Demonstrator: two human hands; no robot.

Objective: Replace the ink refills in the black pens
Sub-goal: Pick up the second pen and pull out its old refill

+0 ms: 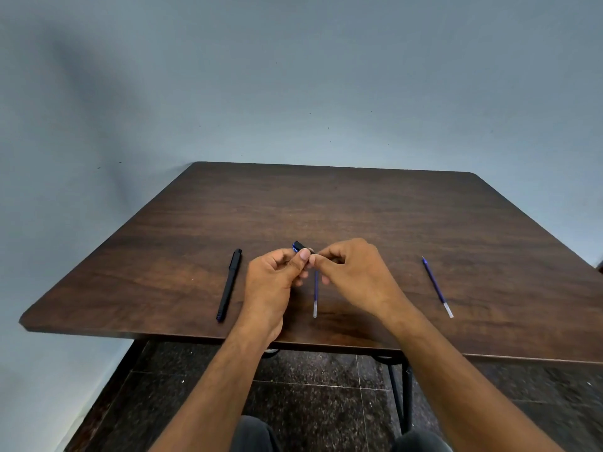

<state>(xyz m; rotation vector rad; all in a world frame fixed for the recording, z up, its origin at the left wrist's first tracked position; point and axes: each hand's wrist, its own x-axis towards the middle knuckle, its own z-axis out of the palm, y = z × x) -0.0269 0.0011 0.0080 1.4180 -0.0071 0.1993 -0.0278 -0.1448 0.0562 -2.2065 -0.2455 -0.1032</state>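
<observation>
Both my hands meet above the middle of the brown table (359,216). My left hand (270,282) and my right hand (355,272) together pinch a black pen (299,246) whose blue-trimmed end sticks out past my left fingers; most of its barrel is hidden. Under my hands a blue ink refill (315,295) lies on the table, pointing toward me. A second black pen (230,285) lies capped to the left. Another blue ink refill (437,287) lies far to the right.
The table's front edge (195,336) runs just below my wrists, with black metal legs (404,396) and a dark tiled floor beneath. A grey wall stands behind the table. My knees show at the bottom.
</observation>
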